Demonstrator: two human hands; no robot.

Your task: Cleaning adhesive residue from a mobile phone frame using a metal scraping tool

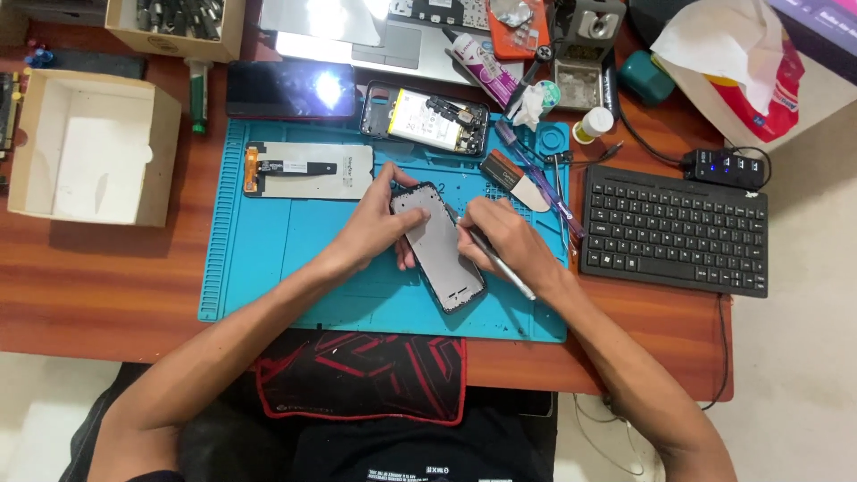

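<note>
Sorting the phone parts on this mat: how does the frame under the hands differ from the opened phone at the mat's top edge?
The frame shows a plain grey inner face; the opened phone shows a pale battery and circuit parts. The frame lies slanted mid-mat, gripped by the left hand while the right hand puts a thin tool to its edge; the opened phone lies crosswise, untouched. Both have dark rims.

A reddish wooden tabletop [107, 286] carries a blue work mat [303, 268] near its front edge. On the left side sits an open cardboard box [94, 147], with a smaller box of tools [174, 22] at the back left corner. A black keyboard [674, 228] lies toward the right edge, a small black hub [725, 167] just behind it. A laptop [393, 40] rests along the back edge, a dark phone [290, 89] in front of it beside the mat's far edge.
</note>
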